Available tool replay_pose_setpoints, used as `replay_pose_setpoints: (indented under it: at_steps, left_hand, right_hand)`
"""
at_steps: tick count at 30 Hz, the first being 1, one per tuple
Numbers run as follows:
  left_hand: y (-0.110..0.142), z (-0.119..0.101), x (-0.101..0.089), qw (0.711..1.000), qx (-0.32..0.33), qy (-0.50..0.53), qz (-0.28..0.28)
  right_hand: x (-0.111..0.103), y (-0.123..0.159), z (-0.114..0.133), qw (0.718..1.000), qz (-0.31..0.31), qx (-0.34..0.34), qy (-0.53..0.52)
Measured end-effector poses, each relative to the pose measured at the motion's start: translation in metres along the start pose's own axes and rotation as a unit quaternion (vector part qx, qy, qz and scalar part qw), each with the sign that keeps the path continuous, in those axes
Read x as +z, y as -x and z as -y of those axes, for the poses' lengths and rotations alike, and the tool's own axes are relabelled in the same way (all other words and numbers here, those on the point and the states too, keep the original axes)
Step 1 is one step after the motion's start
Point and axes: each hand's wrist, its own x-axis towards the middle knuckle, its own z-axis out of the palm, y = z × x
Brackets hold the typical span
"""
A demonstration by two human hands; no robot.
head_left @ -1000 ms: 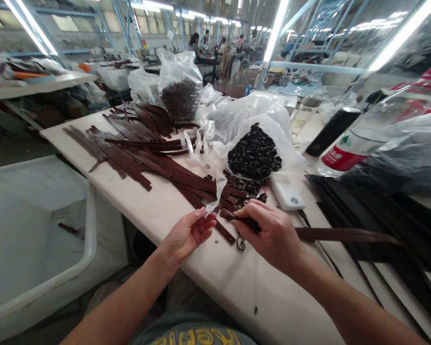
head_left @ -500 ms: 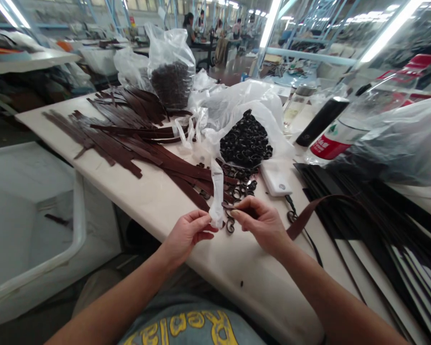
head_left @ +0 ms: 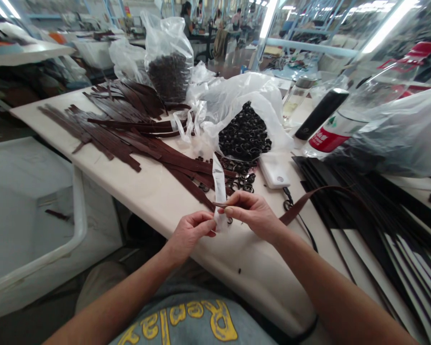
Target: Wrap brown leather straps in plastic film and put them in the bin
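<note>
My right hand [head_left: 253,214] pinches the end of a long brown leather strap [head_left: 311,197] that arcs off to the right over the table. My left hand [head_left: 193,231] is closed in a pinch right beside it, at the white plastic strip [head_left: 219,188] that hangs from the bag; what its fingertips hold is too small to make out. Both hands meet at the near edge of the cream table [head_left: 154,191]. Loose dark metal rings [head_left: 241,180] lie just beyond them, spilled from an open plastic bag of black rings [head_left: 244,137].
A pile of brown straps [head_left: 129,136] covers the table's left half. A second bag of dark pieces [head_left: 170,72] stands at the back. A white power bank [head_left: 274,171], a black bottle [head_left: 321,115], a water bottle [head_left: 345,127] and black strips [head_left: 380,215] lie to the right. A white tub [head_left: 32,211] sits left.
My right hand has drawn the strap's end in toward my left hand, and the strap now bows upward. The two hands have closed together at the white strip.
</note>
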Motion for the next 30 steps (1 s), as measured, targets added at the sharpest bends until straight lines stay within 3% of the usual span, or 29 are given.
replay_pose_setpoints:
  at_steps: [6,9,13,17,23,27,30]
  left_hand:
    - [-0.004,0.005,-0.004,0.997,-0.049,0.036,0.047]
    - [-0.011,-0.002,-0.001,0.995,-0.066,-0.009,0.071]
    - [-0.02,-0.012,0.006,0.99,-0.077,-0.094,0.077]
    - [-0.027,-0.016,0.007,0.992,-0.072,-0.077,0.076]
    - [-0.033,-0.018,0.001,0.988,-0.098,-0.081,0.086]
    - [-0.036,-0.024,-0.004,0.992,-0.11,0.006,0.056]
    - [-0.041,-0.029,-0.005,0.989,-0.086,0.118,0.006]
  right_hand:
    - [0.006,0.001,-0.001,0.996,-0.013,-0.051,0.075]
    - [0.008,0.005,0.004,0.988,-0.005,-0.083,0.127]
    - [0.007,0.005,0.007,0.99,0.005,-0.076,0.119]
    - [0.005,0.005,0.008,0.991,0.008,-0.076,0.109]
    - [0.003,0.005,0.006,0.975,-0.017,-0.124,0.182]
    - [-0.001,0.006,0.01,0.952,-0.088,-0.169,0.241]
    - [-0.002,0.01,0.018,0.906,-0.136,-0.248,0.315]
